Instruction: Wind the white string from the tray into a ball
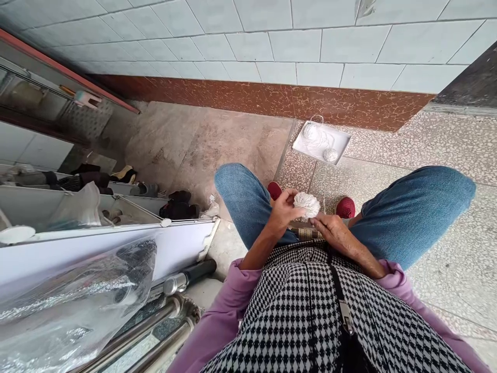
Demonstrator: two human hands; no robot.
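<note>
A white ball of yarn [306,205] is in my left hand [285,210], whose thumb and fingers are closed round its left side. My right hand [331,228] is closed at the ball's lower right edge, its fingertips pinched on the white yarn. A thin pale strand shows just above the right hand. On the floor beyond my feet lies a shallow white tray [341,141]. Inside it are a larger heap of white yarn [311,133] with loose loops and a smaller white ball [330,155].
My jeans-covered knees [240,191] spread on both sides, with red shoes [345,207] between them. To the left stands a white shoe rack [182,241] holding shoes and plastic bags, beside metal tubes [155,321]. A tiled wall [264,46] runs across the front.
</note>
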